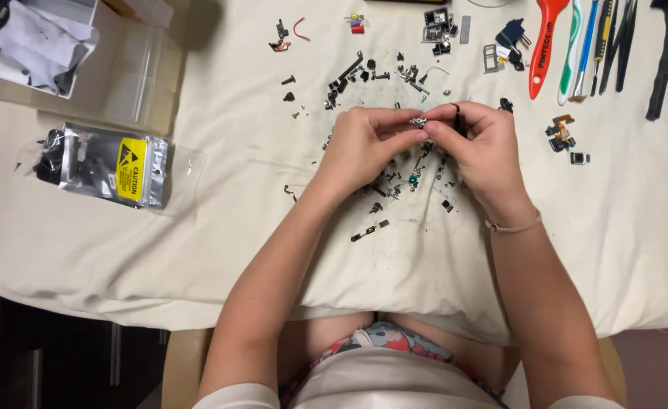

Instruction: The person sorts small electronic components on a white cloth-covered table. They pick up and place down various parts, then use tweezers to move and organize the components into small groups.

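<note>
Both hands, the left hand (360, 148) and right hand (479, 148), pinch a tiny silvery metal part (418, 121) between fingertips above the cloth-covered desk (197, 227); it looks light, stiff, easily dropped, best gripped by its edges.

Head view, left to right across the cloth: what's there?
Silver anti-static bag with a yellow label → left hand → small metal part pinched between both hands → right hand → small camera-like modules → orange-handled tool → black tool at the far right.
</note>
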